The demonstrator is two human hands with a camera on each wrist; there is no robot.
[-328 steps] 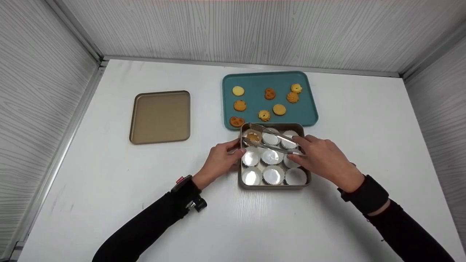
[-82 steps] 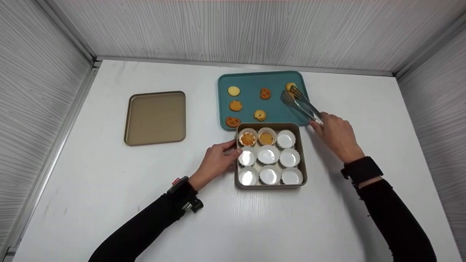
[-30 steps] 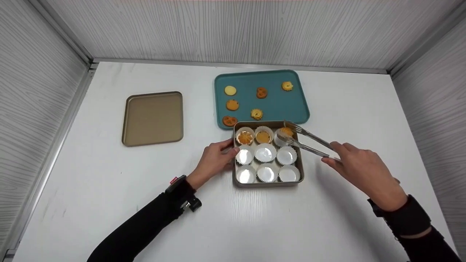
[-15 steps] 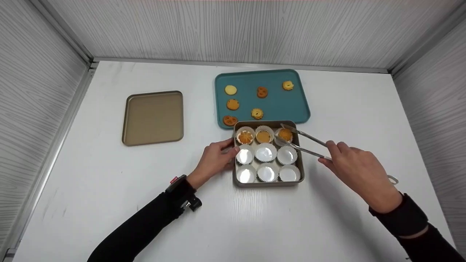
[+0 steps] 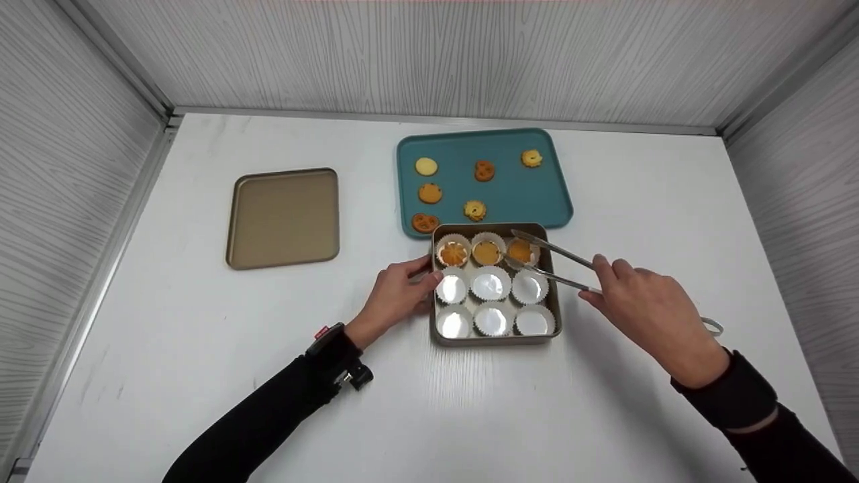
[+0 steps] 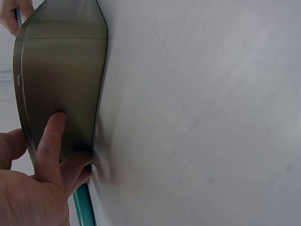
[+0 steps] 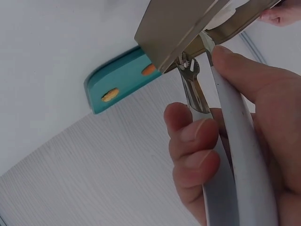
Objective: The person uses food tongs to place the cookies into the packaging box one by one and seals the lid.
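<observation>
My left hand (image 5: 396,295) holds the left wall of a square metal tin (image 5: 496,341), thumb at the rim and fingers along the outside, as the left wrist view (image 6: 47,160) also shows. White paper cups (image 5: 494,320) stand in rows inside. In the back row, each cup contains a cookie: a swirled one (image 5: 453,254) at left, a round flat one (image 5: 487,253) in the middle, an orange-brown one (image 5: 520,251) at right. My right hand (image 5: 651,315) grips metal tongs (image 5: 558,278). Their spread tips straddle the right cookie.
Behind the tin lies a teal tray (image 5: 517,191) bearing several cookies, among them pretzel-shaped ones (image 5: 484,170) and a pale round one (image 5: 426,166). A bronze square lid or shallow tray (image 5: 285,218) lies to the left. Panelled walls bound the table at back and sides.
Earlier, round and swirled cookies left the teal tray for the back-row cups. In the last second the tongs lowered the right cookie into its cup and shifted slightly left. My left hand stayed put.
</observation>
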